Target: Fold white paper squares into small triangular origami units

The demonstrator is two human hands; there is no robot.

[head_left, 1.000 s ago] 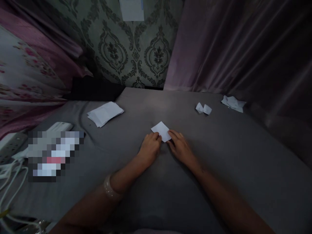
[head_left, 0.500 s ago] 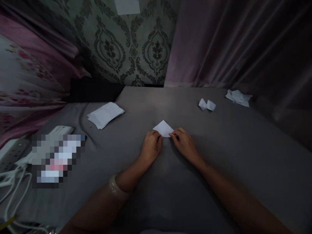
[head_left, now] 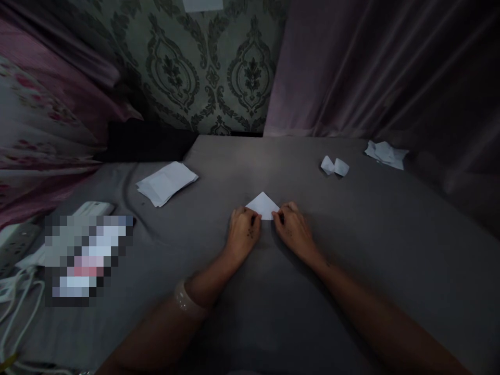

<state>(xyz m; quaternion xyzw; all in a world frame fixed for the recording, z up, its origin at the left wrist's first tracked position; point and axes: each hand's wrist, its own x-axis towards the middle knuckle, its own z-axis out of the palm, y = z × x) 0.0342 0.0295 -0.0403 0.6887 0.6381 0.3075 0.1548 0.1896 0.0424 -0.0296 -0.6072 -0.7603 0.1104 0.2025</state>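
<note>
A small white folded paper [head_left: 264, 204] lies in front of me on the grey sheet, its point facing away from me. My left hand [head_left: 245, 229] pinches its left corner between thumb and fingers. At the right corner, my right hand [head_left: 292, 229] grips the same paper in a similar pinch. The middle of the paper and its near edge show between my thumbs; both side corners are hidden under my fingers.
A stack of white paper sheets [head_left: 167, 183] lies to the left. Beyond my right hand are a folded paper piece with two peaks [head_left: 335, 166] and crumpled paper [head_left: 386, 154]. A power strip [head_left: 17, 242], white cables [head_left: 23, 317] and a blurred-out device [head_left: 94, 255] occupy the left side.
My hands stay on the paper's corners, with the thumbs shifted very slightly. The whole view has tilted a little; the paper keeps its shape.
</note>
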